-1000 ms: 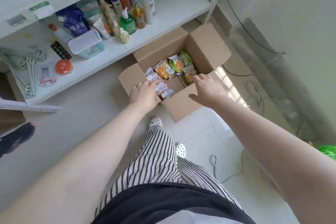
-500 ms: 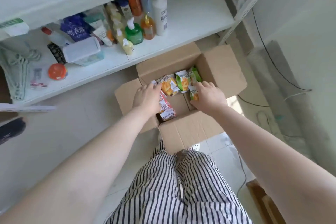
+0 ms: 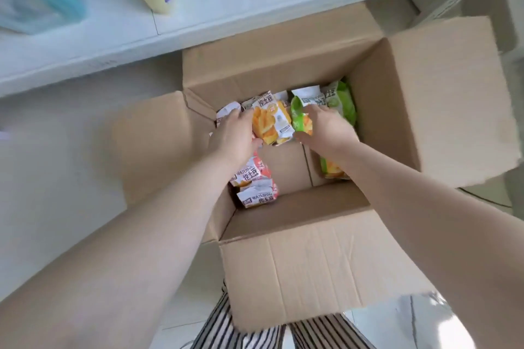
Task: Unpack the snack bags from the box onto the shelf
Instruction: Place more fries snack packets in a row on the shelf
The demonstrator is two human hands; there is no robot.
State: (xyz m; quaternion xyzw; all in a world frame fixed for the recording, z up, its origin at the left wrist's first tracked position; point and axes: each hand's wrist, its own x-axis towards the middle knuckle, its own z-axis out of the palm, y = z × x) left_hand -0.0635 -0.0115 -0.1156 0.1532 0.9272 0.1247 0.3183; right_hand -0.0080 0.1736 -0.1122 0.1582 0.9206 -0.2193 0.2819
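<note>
Now we see the big brown box (image 3: 425, 99) on the floor, just near the white shelf (image 3: 226, 8), with snack bags inside. Our left hand (image 3: 234, 133) curls round the orange bag (image 3: 272, 122). Our right hand (image 3: 326, 127) curls round the green bag (image 3: 299, 115). Two red bags (image 3: 255, 184) lie nearer, on the left.

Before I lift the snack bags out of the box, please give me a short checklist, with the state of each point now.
1. Box flaps open: ok.
2. Left hand on the orange bag: ok, touching its left edge; a firm grip: cannot tell.
3. Right hand on the green bag: ok, the fingers lie over it; a firm grip: cannot tell.
4. Free space on the shelf above the box: ok.
5. Other bags left in the box, such as the red bags: ok, several remain.
</note>
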